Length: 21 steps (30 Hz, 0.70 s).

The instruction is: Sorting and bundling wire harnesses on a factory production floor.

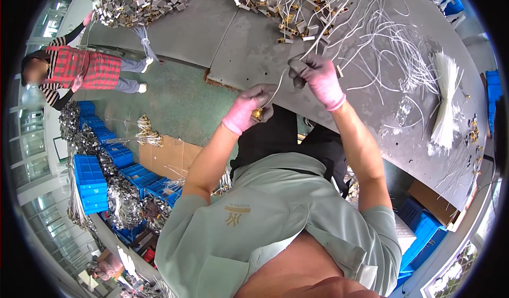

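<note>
My left hand, in a pink glove with grey fingers, is closed around one end of a thin white wire. A small gold-coloured metal piece shows at its fingers. My right hand, gloved the same way, is closed on the wire farther along, at the near edge of the table. The wire bends through the gap between both hands. Just beyond my right hand lies a heap of small grey blocks with gold metal parts and white wires attached. What exactly the right fingers pinch is partly hidden.
Loose white wires and a bundle of straight white wires lie on the grey table. A pile of grey blocks sits at the far left. A person in a red checked apron stands left; blue crates line the floor.
</note>
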Available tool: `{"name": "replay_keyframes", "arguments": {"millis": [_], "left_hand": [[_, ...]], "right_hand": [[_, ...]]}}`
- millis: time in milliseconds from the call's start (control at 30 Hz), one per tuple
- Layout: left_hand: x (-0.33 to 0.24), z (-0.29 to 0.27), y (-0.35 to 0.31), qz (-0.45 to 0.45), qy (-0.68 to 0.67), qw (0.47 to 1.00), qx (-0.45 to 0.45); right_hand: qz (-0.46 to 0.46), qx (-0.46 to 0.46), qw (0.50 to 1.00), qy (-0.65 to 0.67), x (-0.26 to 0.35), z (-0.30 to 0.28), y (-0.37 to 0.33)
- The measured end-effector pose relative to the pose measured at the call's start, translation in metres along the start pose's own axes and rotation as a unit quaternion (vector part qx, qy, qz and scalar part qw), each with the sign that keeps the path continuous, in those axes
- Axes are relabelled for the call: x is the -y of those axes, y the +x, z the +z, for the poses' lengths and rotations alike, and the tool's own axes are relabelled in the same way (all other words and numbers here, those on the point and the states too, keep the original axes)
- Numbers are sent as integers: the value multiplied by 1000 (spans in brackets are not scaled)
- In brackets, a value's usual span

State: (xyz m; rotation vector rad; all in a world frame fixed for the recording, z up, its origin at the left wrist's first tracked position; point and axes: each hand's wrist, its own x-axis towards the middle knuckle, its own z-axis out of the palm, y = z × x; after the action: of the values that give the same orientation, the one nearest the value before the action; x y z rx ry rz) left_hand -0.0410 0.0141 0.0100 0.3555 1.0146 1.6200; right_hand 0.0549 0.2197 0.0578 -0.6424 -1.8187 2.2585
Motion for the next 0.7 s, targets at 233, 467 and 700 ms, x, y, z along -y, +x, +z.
{"name": "replay_keyframes", "arguments": {"millis": [233, 467, 700], "left_hand": [[-11, 12, 21, 8, 24, 1000, 2], [-23, 21, 41, 29, 103, 993, -40], [-19, 41, 64, 42, 50, 996, -68]], "right_hand": [[-58, 31, 998, 6, 15, -31, -4], [-93, -36, 994, 43, 11, -29, -14], [-66, -45, 994, -72, -5, -9, -25]]}}
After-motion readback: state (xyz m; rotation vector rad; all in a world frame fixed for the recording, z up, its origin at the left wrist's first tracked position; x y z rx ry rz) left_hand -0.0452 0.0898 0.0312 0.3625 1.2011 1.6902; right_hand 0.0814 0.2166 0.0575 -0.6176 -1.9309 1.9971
